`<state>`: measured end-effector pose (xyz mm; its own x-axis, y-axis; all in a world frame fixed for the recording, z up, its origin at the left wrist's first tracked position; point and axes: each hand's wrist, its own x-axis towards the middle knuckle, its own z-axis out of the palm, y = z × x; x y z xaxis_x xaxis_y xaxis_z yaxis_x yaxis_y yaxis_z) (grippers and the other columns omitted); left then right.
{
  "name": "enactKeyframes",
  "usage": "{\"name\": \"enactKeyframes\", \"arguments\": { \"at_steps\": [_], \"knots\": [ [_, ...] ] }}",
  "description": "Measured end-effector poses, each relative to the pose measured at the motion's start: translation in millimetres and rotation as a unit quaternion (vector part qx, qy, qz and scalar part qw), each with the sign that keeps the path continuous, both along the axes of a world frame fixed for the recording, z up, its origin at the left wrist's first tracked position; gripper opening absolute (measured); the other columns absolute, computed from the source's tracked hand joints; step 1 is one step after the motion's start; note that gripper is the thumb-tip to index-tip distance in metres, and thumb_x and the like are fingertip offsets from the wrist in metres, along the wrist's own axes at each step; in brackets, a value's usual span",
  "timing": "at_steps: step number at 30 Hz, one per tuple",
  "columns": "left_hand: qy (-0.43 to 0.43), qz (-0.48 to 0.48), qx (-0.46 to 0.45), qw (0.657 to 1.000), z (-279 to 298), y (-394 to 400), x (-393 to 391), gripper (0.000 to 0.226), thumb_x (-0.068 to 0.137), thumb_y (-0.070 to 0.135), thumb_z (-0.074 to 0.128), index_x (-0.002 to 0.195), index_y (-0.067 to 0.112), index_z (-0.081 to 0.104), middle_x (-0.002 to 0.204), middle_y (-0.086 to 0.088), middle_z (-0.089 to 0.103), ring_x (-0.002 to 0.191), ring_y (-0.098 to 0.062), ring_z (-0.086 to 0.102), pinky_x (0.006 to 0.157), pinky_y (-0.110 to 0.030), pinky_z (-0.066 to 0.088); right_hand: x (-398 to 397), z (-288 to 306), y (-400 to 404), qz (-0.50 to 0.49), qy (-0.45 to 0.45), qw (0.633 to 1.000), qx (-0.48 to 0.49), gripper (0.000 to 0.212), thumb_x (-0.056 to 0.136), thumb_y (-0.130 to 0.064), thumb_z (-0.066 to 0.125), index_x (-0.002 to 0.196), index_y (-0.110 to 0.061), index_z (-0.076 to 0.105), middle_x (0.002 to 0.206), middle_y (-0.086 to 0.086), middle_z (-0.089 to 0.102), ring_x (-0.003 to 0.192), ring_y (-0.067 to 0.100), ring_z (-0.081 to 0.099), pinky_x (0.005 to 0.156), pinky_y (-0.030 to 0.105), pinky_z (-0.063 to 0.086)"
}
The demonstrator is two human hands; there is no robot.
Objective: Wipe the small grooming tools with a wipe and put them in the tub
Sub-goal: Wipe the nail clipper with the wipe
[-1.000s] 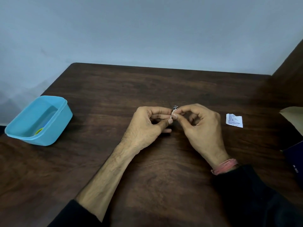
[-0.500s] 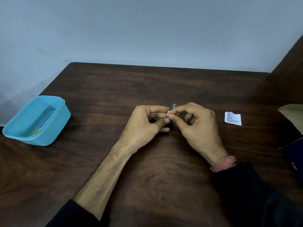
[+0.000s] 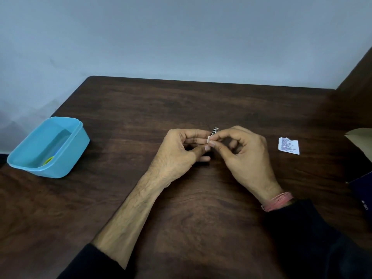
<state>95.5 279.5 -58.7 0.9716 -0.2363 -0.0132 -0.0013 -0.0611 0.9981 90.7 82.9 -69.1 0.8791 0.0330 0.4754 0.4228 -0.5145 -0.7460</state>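
Over the middle of the dark wooden table (image 3: 181, 109), both hands meet around a small metal nail clipper (image 3: 215, 130); only its tip shows above the fingers. My left hand (image 3: 181, 154) pinches the clipper's lower part between thumb and fingers. My right hand (image 3: 241, 156) pinches a small white wipe (image 3: 209, 139) against the clipper. The blue tub (image 3: 66, 158) stands at the left table edge, apart from both hands, with a yellow-green item (image 3: 49, 160) lying inside.
A torn white sachet (image 3: 288, 146) with print lies on the table right of my right hand. A cardboard box (image 3: 360, 138) and a dark blue object (image 3: 362, 192) sit at the right edge. A wall runs behind the table.
Both hands have stayed together around the clipper with only small finger shifts; a bit of white wipe now shows at my right fingertips.
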Motion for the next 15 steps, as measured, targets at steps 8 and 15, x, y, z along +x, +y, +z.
{"name": "enactKeyframes", "arguments": {
  "at_steps": [8,15],
  "knots": [
    [0.004,0.0,0.0,1.0,0.7,-0.5,-0.6,0.025,0.101,-0.002,0.077,0.121,0.011,0.084,0.111,-0.005,0.086,0.113,-0.015,0.081,0.083,-0.028,0.068,3.7,-0.6,-3.4,-0.035,0.002,0.999,0.04,0.014,0.09,-0.016,0.091,0.093,-0.028,0.085,0.091,-0.016,0.077,0.056,0.014,0.053,0.055,0.02,0.041],
    [0.01,0.008,-0.004,1.0,1.4,0.4,0.3,0.025,0.101,-0.002,0.077,0.123,0.01,0.082,0.111,-0.005,0.086,0.11,-0.017,0.082,0.083,-0.029,0.069,2.3,-1.7,-3.1,0.003,0.019,0.999,0.03,0.014,0.089,-0.017,0.092,0.094,-0.029,0.086,0.088,-0.012,0.076,0.057,0.016,0.054,0.055,0.023,0.044]
  ]
}}
